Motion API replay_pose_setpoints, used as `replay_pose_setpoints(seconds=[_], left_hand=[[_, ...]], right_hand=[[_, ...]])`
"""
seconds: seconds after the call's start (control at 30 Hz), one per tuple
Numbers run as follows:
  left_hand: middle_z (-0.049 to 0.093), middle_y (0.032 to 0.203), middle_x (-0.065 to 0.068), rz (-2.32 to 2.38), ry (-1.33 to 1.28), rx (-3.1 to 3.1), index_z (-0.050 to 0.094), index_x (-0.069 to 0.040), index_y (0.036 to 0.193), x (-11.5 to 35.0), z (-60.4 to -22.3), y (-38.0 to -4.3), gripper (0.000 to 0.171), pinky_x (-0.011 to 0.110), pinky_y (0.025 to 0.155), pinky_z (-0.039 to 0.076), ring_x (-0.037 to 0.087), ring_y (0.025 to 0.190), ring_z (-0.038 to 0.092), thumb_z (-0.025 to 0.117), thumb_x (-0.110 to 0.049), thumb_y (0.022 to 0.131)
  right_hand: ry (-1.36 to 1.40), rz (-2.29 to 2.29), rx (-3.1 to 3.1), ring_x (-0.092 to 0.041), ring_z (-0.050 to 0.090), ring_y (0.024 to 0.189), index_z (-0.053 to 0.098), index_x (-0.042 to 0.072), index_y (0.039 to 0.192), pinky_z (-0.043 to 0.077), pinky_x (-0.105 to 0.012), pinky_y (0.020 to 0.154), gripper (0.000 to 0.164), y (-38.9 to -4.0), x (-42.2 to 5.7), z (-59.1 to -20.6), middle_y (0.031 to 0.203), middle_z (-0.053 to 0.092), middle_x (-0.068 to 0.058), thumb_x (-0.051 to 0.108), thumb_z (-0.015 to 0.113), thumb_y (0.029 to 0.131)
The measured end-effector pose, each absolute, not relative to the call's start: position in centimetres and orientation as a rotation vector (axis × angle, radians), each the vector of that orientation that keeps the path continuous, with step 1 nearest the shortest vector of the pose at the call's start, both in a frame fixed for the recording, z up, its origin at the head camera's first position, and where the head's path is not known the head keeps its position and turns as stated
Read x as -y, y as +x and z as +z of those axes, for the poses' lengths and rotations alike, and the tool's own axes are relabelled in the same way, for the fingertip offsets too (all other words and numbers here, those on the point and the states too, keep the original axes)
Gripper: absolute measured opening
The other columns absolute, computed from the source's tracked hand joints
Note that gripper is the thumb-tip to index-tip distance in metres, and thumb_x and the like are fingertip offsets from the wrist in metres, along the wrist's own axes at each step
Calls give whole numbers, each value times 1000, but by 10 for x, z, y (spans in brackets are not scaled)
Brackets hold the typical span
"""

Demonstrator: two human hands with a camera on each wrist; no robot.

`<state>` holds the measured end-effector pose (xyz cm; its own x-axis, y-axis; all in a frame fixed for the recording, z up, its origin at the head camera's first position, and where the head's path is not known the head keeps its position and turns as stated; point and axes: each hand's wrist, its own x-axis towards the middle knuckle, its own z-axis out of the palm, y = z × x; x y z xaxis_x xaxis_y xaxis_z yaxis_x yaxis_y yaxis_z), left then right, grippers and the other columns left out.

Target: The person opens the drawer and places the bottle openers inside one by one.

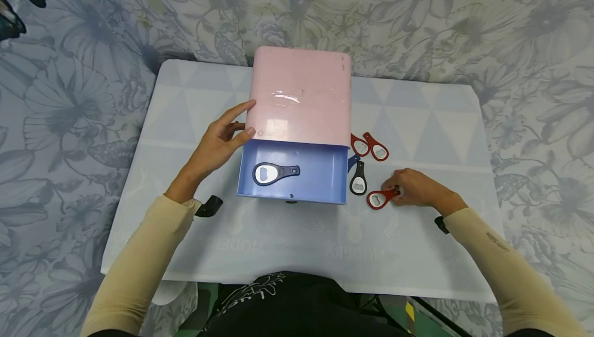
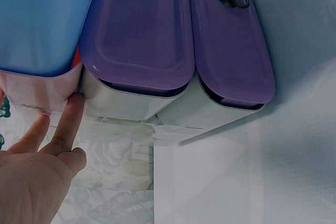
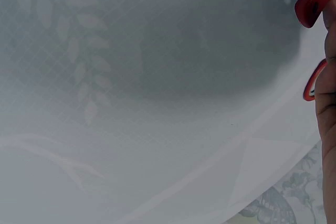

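Note:
A pink drawer cabinet (image 1: 301, 95) stands on the table with its blue top drawer (image 1: 320, 172) pulled out. Inside that drawer lies a black bottle opener (image 1: 276, 173). My left hand (image 1: 218, 144) touches the cabinet's left side near the front, fingers and thumb spread. In the left wrist view, two fingertips rest against the pink shell (image 2: 39, 98). To the right of the drawer, my right hand (image 1: 417, 188) pinches the handle of a red bottle opener (image 1: 379, 199). The right wrist view catches only the red handle (image 3: 314, 3) and part of that hand.
Right beside the cabinet lie two red bottle openers (image 1: 377, 147), a black one (image 1: 358, 180) and a blue one (image 1: 353, 162) partly hidden by the drawer. Purple lower drawers (image 2: 139, 30) with ring pulls are closed. The table's front edge (image 1: 223, 280) lies near the body.

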<state>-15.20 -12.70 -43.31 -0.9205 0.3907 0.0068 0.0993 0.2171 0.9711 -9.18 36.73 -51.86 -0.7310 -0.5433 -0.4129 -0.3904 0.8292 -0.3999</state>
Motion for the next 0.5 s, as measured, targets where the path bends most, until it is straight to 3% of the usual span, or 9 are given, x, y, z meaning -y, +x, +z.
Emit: replay_pose_setpoints(seconds=[0.3, 0.5], left_hand=[[31, 162, -9, 1780, 476, -2238, 40, -29, 155, 128, -435, -152, 58, 59, 108, 40, 34, 131, 51, 59, -15, 102], [32, 162, -10, 1775, 476, -2247, 41, -30, 154, 127, -435, -152, 57, 61, 108, 39, 35, 131, 51, 60, -17, 102]], right_hand=[[-591, -500, -2547, -14, 59, 81, 79, 14, 104, 56, -40, 77, 30, -89, -361, -484, 87, 67, 7, 11, 84, 75], [-626, -516, -2610, -12, 57, 79, 78, 17, 103, 51, -28, 68, 27, -92, -357, -457, 83, 64, 9, 12, 84, 77]])
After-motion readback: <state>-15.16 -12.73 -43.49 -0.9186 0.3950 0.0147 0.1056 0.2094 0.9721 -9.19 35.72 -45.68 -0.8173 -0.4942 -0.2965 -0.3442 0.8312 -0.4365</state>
